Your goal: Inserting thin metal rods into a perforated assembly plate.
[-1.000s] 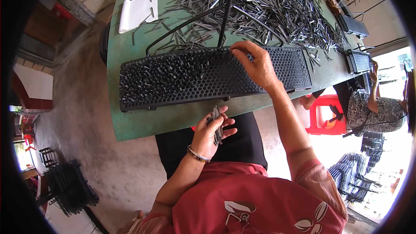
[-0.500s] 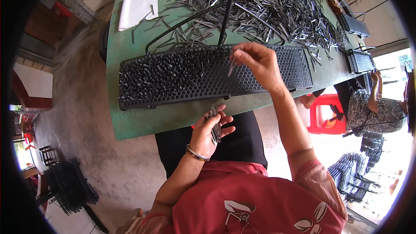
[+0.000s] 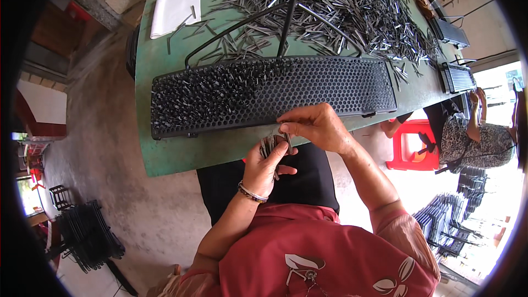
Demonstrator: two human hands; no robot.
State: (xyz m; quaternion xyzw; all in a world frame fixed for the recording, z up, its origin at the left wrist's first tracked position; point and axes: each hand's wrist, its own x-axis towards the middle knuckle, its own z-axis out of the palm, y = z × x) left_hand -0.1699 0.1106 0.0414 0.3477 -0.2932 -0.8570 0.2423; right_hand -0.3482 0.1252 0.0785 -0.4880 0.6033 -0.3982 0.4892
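My left hand (image 3: 257, 171) is closed around a bundle of thin dark strips (image 3: 268, 147), held below the table's front edge. Right beside it, my right hand (image 3: 322, 127) pinches a single thin strip (image 3: 287, 138) between thumb and finger, close to the bundle. Beyond both hands lies a long black tray (image 3: 330, 88) with rows of round holes. Upright strips (image 3: 203, 96) crowd the holes of its left half, while the right half shows bare holes. A thin black frame (image 3: 283, 33) rises from the tray's far side.
A large heap of loose dark strips (image 3: 352, 16) covers the far part of the green table (image 3: 165, 157). White paper (image 3: 175, 12) lies at the far left. On the right, another person (image 3: 478, 143) sits near a red stool (image 3: 407, 159). Black racks (image 3: 88, 236) are stacked on the floor.
My right hand has come from above the middle of the tray back toward me, down to the bundle. My left hand stays nearly in place with its strips.
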